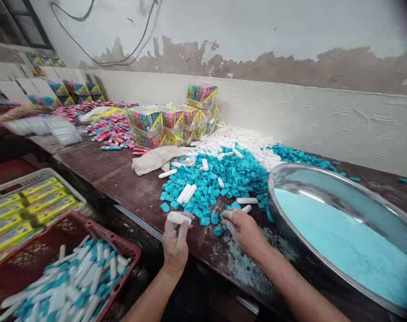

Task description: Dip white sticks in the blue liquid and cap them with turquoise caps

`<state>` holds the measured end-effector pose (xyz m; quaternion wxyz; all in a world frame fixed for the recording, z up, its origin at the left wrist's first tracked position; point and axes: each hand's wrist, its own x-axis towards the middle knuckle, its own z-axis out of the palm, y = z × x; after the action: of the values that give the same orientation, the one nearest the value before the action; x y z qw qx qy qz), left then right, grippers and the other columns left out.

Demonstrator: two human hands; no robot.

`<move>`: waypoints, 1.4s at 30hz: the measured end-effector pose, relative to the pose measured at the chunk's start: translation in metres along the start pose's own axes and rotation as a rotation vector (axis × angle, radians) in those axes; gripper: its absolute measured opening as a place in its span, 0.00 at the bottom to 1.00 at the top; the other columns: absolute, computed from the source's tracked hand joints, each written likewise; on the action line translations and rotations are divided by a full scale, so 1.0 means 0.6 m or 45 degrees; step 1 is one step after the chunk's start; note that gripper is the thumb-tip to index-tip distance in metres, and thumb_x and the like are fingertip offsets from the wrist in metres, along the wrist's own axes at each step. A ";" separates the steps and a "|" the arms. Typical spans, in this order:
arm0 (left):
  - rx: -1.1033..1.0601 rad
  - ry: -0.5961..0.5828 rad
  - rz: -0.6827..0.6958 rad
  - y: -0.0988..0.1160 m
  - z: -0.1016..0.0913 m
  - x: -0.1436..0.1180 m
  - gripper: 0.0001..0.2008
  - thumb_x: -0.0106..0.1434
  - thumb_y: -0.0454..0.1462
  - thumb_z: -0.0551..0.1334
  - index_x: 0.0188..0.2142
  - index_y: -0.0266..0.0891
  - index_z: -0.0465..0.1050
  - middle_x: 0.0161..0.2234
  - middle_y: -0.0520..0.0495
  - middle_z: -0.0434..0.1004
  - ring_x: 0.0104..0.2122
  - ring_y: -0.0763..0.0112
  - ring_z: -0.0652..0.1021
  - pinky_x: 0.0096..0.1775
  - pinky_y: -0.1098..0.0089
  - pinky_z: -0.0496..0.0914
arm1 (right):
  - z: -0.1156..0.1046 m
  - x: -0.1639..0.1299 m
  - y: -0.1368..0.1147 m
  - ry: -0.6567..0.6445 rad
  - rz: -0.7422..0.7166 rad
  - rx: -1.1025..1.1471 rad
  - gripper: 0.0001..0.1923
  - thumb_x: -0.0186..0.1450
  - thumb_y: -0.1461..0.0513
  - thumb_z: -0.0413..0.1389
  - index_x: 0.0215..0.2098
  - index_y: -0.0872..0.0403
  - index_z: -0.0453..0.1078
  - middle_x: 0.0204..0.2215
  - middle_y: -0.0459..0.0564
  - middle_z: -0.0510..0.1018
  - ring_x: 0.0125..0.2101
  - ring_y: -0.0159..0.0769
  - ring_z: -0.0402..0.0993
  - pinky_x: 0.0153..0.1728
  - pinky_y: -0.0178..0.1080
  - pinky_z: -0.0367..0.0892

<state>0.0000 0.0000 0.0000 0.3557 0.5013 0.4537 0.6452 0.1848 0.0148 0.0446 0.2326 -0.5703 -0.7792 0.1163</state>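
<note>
My left hand (175,243) is closed around a white plastic tube (179,218), which lies nearly level across the fingertips above the table's front edge. To its right, my right hand (245,230) reaches low over the table, fingers curved and slightly apart. Its fingertips are beside a few loose blue caps (214,218); I see none plainly gripped. Beyond both hands spreads a heap of blue caps (220,179), with several white tubes on and around it. White powder marks the fingers of both hands.
A large metal basin (324,255) of pale blue powder stands at right. At lower left, a red crate (122,273) holds capped white tubes, beside a pale crate (79,197) of yellow boxes. Packed display boxes (173,123) and a cloth (156,158) lie farther back. Another person's hand (18,112) holds clear plastic at far left.
</note>
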 end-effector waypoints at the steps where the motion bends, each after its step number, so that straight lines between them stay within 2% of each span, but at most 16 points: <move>1: -0.014 0.039 -0.004 0.000 -0.007 0.006 0.06 0.62 0.37 0.53 0.36 0.37 0.64 0.34 0.48 0.70 0.33 0.72 0.72 0.35 0.71 0.69 | 0.000 0.005 -0.004 -0.048 -0.017 -0.018 0.12 0.60 0.66 0.50 0.40 0.55 0.72 0.36 0.52 0.75 0.39 0.39 0.69 0.42 0.39 0.63; 5: -0.083 0.136 -0.040 -0.007 -0.030 0.025 0.07 0.61 0.38 0.54 0.36 0.37 0.63 0.34 0.48 0.70 0.34 0.70 0.73 0.33 0.72 0.70 | 0.009 0.027 -0.017 -0.158 -0.028 -0.051 0.11 0.59 0.66 0.50 0.38 0.54 0.73 0.34 0.51 0.76 0.39 0.38 0.69 0.42 0.38 0.63; 7: -0.113 0.145 -0.069 -0.013 -0.034 0.029 0.07 0.61 0.38 0.55 0.37 0.37 0.63 0.35 0.48 0.70 0.35 0.69 0.73 0.33 0.71 0.70 | 0.023 0.041 -0.022 -0.143 -0.004 -0.046 0.12 0.59 0.67 0.50 0.39 0.53 0.72 0.35 0.50 0.75 0.39 0.37 0.69 0.42 0.37 0.63; 10: -0.111 0.105 -0.095 -0.019 -0.033 0.031 0.08 0.61 0.39 0.55 0.38 0.37 0.63 0.35 0.48 0.69 0.35 0.69 0.73 0.33 0.71 0.70 | 0.047 0.065 -0.027 -0.062 -0.013 -0.055 0.16 0.60 0.67 0.50 0.46 0.53 0.68 0.41 0.52 0.71 0.41 0.36 0.68 0.41 0.36 0.63; 13: -0.100 0.042 -0.108 -0.017 -0.025 0.033 0.08 0.61 0.39 0.54 0.37 0.37 0.64 0.35 0.48 0.70 0.35 0.70 0.73 0.34 0.71 0.70 | 0.062 0.085 -0.025 -0.081 -0.061 -0.138 0.20 0.58 0.68 0.52 0.50 0.52 0.65 0.43 0.53 0.69 0.43 0.37 0.66 0.43 0.37 0.62; 15: -0.122 -0.010 -0.127 -0.014 -0.019 0.034 0.08 0.61 0.39 0.54 0.37 0.37 0.63 0.34 0.48 0.70 0.35 0.69 0.74 0.33 0.71 0.70 | 0.061 0.089 -0.019 -0.150 -0.060 -0.176 0.19 0.56 0.68 0.54 0.46 0.52 0.68 0.41 0.52 0.70 0.42 0.38 0.67 0.43 0.38 0.61; 18: -0.172 -0.084 -0.140 -0.008 -0.014 0.034 0.08 0.61 0.39 0.54 0.37 0.37 0.63 0.34 0.47 0.70 0.35 0.69 0.74 0.32 0.72 0.70 | 0.045 0.078 -0.002 -0.194 -0.006 -0.034 0.15 0.55 0.68 0.54 0.41 0.54 0.70 0.37 0.51 0.73 0.38 0.36 0.69 0.41 0.36 0.63; 22: -0.198 -0.063 -0.146 -0.006 -0.017 0.031 0.08 0.60 0.39 0.55 0.37 0.37 0.64 0.34 0.48 0.70 0.34 0.69 0.73 0.32 0.72 0.70 | 0.020 0.055 0.022 -0.079 0.119 0.130 0.14 0.57 0.68 0.48 0.39 0.56 0.71 0.36 0.51 0.75 0.37 0.35 0.71 0.39 0.35 0.65; 26: -0.183 -0.065 -0.155 -0.003 -0.019 0.023 0.08 0.60 0.40 0.55 0.36 0.37 0.64 0.34 0.48 0.70 0.34 0.69 0.73 0.32 0.72 0.69 | 0.017 0.058 0.016 -0.173 0.090 0.061 0.13 0.59 0.67 0.46 0.33 0.56 0.73 0.32 0.50 0.77 0.34 0.35 0.72 0.37 0.35 0.65; 31: -0.146 -0.101 -0.152 0.005 -0.024 0.015 0.08 0.60 0.39 0.55 0.36 0.37 0.64 0.36 0.47 0.71 0.35 0.69 0.73 0.34 0.71 0.68 | 0.036 0.086 -0.009 -0.229 0.072 0.013 0.14 0.57 0.65 0.51 0.40 0.57 0.72 0.37 0.54 0.76 0.38 0.41 0.71 0.39 0.38 0.64; 36: -0.107 -0.118 -0.125 0.011 -0.034 0.009 0.07 0.61 0.39 0.54 0.36 0.36 0.64 0.35 0.46 0.71 0.35 0.69 0.73 0.34 0.71 0.69 | 0.043 0.091 -0.008 -0.348 0.040 0.022 0.20 0.55 0.65 0.54 0.47 0.54 0.69 0.41 0.53 0.76 0.41 0.41 0.70 0.42 0.37 0.63; 39: -0.079 -0.198 -0.115 0.019 -0.033 0.002 0.08 0.61 0.38 0.53 0.35 0.36 0.65 0.33 0.47 0.70 0.34 0.70 0.72 0.32 0.71 0.69 | 0.040 0.090 -0.006 -0.394 -0.027 0.033 0.24 0.54 0.66 0.53 0.50 0.50 0.66 0.44 0.49 0.74 0.43 0.38 0.69 0.44 0.36 0.61; 42: -0.107 -0.342 -0.174 0.024 -0.029 -0.005 0.08 0.61 0.39 0.53 0.35 0.36 0.65 0.31 0.48 0.70 0.31 0.71 0.71 0.29 0.73 0.68 | 0.039 0.094 -0.009 -0.448 -0.057 0.052 0.30 0.50 0.70 0.52 0.51 0.47 0.65 0.43 0.46 0.74 0.41 0.36 0.70 0.43 0.35 0.61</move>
<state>-0.0159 -0.0115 0.0112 0.4770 0.5357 0.4076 0.5651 0.1552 0.0679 0.0400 0.1067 -0.5187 -0.8179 0.2247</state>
